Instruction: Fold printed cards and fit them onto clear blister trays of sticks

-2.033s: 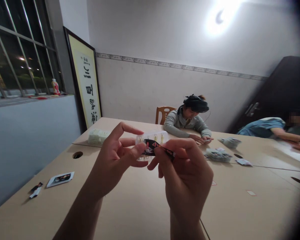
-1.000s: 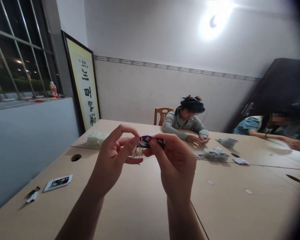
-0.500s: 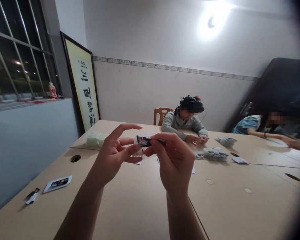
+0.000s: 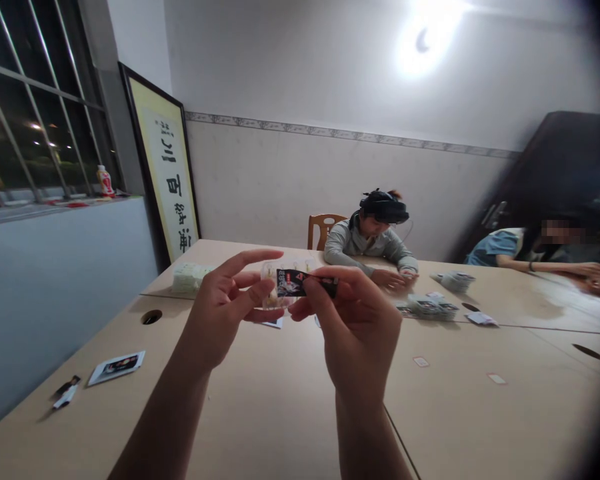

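Observation:
Both of my hands are raised over the table in front of me. My left hand point(image 4: 233, 297) grips a clear plastic sheet point(image 4: 269, 272) with small printed marks, pinched at its left side between thumb and fingers. Between thumb and fingers of my right hand point(image 4: 363, 323) is a small black printed label point(image 4: 290, 283). The label lies across the front of the clear sheet, its printed face toward me. Whether it is stuck to the sheet I cannot tell. Its right part is partly covered by my right thumb.
At the left lie a printed packet point(image 4: 117, 367) and a black-and-white scrap point(image 4: 66, 392). A pale stack point(image 4: 185, 279) stands behind my left hand. Across the table a person point(image 4: 370, 243) handles something small, near stacked packs point(image 4: 430, 307). Another person point(image 4: 500, 248) reaches over the right side.
My right hand has turned the label so more of its printed face shows, and has shifted slightly right. More of the clear sheet now shows behind it.

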A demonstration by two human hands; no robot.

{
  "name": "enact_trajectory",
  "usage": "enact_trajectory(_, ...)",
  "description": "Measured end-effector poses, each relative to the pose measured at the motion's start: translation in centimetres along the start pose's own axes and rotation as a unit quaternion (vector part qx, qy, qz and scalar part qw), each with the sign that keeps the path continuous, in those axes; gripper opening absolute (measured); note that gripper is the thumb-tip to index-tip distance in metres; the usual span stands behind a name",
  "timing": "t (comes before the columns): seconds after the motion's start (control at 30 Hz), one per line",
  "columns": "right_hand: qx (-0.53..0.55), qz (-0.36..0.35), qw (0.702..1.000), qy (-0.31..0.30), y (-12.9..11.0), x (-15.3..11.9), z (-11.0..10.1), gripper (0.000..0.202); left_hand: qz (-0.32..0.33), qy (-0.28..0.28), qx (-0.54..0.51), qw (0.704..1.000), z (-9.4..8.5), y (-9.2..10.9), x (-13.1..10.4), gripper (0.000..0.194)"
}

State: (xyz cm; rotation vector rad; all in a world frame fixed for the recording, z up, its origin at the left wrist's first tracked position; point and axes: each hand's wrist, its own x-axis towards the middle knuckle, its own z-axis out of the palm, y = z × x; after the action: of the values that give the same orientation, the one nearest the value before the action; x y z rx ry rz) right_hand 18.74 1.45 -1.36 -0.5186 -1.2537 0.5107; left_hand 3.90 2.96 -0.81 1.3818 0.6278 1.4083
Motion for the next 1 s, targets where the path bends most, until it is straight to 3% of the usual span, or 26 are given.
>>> enact_trajectory(0.33, 0.011, 0.001, 1.0, 0.001, -0.25, -0.39, -0.09, 0.012, 0.018, -0.059, -0.036, 0.997, -0.27, -0.07, -0.31, 0.03)
enact_trajectory(1.0, -0.007, 0.007, 1.0, -0.002, -0.66, -0.44, -0.06, 0.014, 0.017, -0.037, -0.026, 0.999, 0.18, 0.36, -0.75, 0.018)
